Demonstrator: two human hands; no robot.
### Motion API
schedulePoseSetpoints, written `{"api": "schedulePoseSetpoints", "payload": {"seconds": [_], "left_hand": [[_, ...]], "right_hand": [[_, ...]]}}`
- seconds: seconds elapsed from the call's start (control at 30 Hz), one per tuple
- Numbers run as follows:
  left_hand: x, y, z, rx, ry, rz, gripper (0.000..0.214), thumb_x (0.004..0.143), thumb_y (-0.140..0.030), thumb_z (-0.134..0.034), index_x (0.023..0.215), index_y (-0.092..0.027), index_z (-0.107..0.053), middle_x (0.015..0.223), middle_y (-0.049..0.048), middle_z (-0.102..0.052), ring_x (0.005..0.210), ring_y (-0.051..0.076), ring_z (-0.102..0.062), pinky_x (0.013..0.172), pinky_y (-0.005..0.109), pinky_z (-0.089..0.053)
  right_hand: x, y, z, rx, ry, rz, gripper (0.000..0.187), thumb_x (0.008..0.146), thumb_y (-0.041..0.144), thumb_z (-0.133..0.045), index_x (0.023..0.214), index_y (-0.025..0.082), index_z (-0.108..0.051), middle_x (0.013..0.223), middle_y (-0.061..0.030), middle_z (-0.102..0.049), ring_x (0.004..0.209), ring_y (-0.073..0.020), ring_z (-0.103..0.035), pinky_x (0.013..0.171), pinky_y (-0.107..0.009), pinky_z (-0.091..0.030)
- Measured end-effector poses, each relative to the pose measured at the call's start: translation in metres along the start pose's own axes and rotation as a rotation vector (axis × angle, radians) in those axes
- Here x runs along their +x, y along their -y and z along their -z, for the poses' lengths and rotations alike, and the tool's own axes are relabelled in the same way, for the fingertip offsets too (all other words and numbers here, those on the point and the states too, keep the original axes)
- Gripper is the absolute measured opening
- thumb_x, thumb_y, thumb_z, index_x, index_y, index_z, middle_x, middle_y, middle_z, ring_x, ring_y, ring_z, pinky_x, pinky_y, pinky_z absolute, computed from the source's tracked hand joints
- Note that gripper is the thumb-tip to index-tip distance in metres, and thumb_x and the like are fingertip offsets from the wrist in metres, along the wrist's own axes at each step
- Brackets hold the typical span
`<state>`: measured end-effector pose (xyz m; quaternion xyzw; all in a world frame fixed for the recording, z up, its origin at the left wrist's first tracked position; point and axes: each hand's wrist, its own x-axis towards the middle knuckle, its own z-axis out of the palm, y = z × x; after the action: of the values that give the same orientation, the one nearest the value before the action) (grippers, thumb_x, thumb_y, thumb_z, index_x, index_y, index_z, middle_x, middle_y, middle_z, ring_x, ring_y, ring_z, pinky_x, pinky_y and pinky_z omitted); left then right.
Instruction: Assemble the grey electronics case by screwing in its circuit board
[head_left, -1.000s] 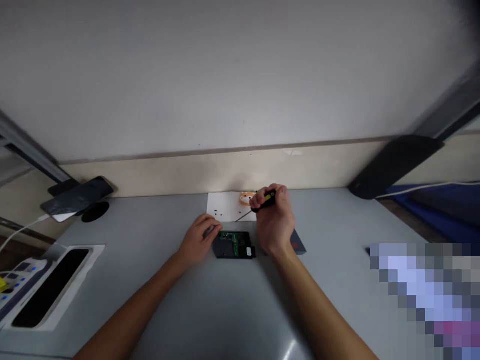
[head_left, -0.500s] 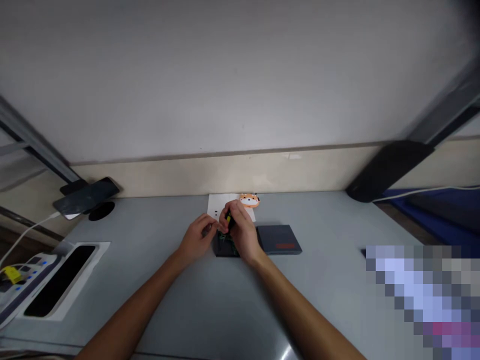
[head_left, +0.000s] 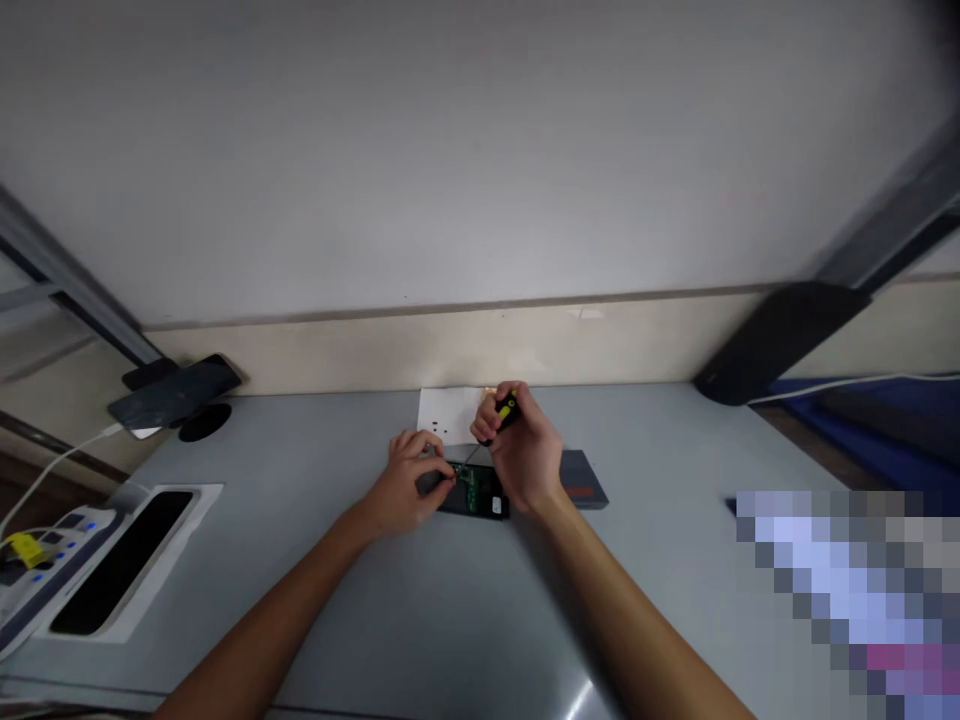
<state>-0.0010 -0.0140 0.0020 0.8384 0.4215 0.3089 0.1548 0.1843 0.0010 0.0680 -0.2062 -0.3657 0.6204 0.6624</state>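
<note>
My right hand is wrapped round the black and yellow handle of a screwdriver. The thin shaft slants down and left to an opened black device with a green circuit board. At the device's left end is my left hand, its thumb and finger brought together near the screwdriver's tip. Whatever those fingertips pinch is too small to make out. Partly behind my right wrist lies a dark grey flat cover or case with a reddish mark.
Behind the device, white paper carries several small dark bits. A phone leans on a stand at left, above another dark-screened phone and a power strip. A black cylinder stands back right; a pixelated patch covers the right front.
My right hand has moved right with the screwdriver and its handle tilts right, uncovering the shaft and circuit board. My left hand has shifted slightly right, staying at the device's left end.
</note>
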Motion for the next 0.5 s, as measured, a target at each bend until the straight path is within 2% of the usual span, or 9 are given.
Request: {"api": "schedulePoseSetpoints", "payload": {"seconds": [0.37, 0.5], "left_hand": [[0.0014, -0.0035, -0.0009, 0.003, -0.013, -0.019, 0.006, 0.092, -0.026, -0.067, 0.094, -0.025, -0.073, 0.109, 0.0045, -0.061, 0.111, 0.024, -0.051, 0.103, 0.044, -0.037], [0.0012, -0.0029, -0.0004, 0.019, -0.015, -0.037, 0.012, 0.092, -0.019, -0.062, 0.094, -0.025, -0.073, 0.11, 0.0049, -0.061, 0.111, 0.024, -0.051, 0.103, 0.044, -0.038]], "right_hand": [[0.0003, 0.0055, -0.0002, 0.076, -0.041, -0.021, 0.029, 0.096, 0.051, -0.051, 0.084, 0.025, -0.045, 0.066, 0.0039, -0.034, 0.055, -0.0136, -0.033, 0.057, -0.03, -0.033], [0.0007, 0.0063, 0.0001, 0.049, -0.04, -0.023, 0.03, 0.095, 0.052, -0.053, 0.084, 0.025, -0.045, 0.065, 0.0042, -0.036, 0.054, -0.0131, -0.033, 0.055, -0.029, -0.032]]}}
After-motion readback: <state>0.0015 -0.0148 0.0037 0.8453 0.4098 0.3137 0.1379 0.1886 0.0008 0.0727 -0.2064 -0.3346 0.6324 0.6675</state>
